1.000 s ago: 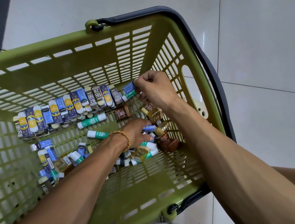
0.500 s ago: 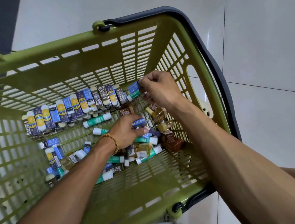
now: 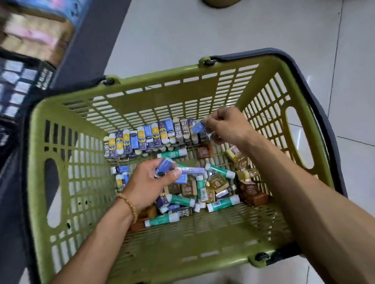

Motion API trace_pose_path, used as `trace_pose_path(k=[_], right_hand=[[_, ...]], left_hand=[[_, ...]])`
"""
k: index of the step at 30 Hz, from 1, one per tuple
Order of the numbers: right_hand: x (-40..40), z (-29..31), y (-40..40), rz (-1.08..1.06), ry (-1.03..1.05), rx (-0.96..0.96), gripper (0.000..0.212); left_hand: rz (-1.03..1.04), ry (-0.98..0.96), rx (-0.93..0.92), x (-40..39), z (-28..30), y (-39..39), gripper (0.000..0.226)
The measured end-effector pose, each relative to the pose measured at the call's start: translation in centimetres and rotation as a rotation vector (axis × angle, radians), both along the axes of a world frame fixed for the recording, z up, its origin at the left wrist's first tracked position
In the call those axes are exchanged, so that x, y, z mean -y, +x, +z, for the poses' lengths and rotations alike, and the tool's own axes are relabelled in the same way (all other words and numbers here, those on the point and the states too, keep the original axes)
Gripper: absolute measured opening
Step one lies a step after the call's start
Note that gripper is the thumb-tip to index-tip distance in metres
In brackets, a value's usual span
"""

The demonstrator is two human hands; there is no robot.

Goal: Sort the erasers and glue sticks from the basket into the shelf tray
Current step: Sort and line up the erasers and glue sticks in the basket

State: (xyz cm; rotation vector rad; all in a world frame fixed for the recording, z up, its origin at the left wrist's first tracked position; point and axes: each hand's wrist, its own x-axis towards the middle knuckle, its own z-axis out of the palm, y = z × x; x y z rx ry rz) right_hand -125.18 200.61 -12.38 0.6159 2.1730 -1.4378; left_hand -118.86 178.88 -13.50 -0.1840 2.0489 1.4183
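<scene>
Green basket [image 3: 146, 100], hands [image 3: 148, 182] gripping erasers [image 3: 197, 127]

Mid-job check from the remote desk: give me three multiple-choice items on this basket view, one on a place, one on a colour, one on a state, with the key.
1. Where does the neat row of erasers stand?
A. along the far wall of the basket
B. on the floor tiles
C. against the near wall

2. What colour is the basket?
A. red
B. olive green
C. white

3. What is the right hand doing?
A. lying flat and open
B. pinching a blue eraser
C. gripping the basket handle

Key: 1 A, the row lines the far wall's base. 2 B, its walls and rim are olive green. 3 B, its fingertips hold a blue eraser at the row's right end.
</scene>
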Motion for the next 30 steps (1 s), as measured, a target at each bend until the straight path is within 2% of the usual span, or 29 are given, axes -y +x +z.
trace_pose_path(k=[3,6,12,15,19,21,22,25,27,30], right_hand=[[0.1,-0.7,-1.2,0.179,0.189,0.019,0.027],[0.1,-1.7,-2.0,0.208,0.2,0.034,0.028],[2.2,-3.7,-2.3,-0.084,0.011,0.023,0.008],[2.5,-4.4,-2.2,-0.16,-0.052,0.024,0.009],[2.2,-4.5,-1.8,-0.197,0.043,-0.061,0.014],[2.4,-3.1,-1.3,-0.129,0.079,-0.132,0.019],[2.7,-1.9,-0.9,-0.041,0.026,-0.111,0.02],[4.6,1.5,0.1,0.26,-0.285,0.121,0.026],[5.8,2.6,0.5,0.399,-0.346,0.182,0.022],[7.4,2.6,0.6,0.411,-0.346,0.133,0.02]], left_hand=[[0.053,0.021,0.006,0.9,0.6,0.7,0.005],[0.132,0.048,0.027,1.2,1.0,0.8,0.003],[0.231,0.059,0.058,1.8,0.7,0.5,0.002],[0.307,0.089,0.095,1.9,0.4,0.3,0.002],[0.423,0.154,0.112,1.4,0.7,-0.3,0.003],[0.464,0.156,0.115,1.3,0.9,-0.4,0.005],[0.486,0.16,0.118,1.3,1.1,-0.4,0.005],[0.566,0.205,0.119,1.6,1.6,-0.2,0.003],[0.613,0.202,0.108,2.0,1.8,0.1,0.002],[0.668,0.158,0.087,2.8,2.1,0.6,0.001]])
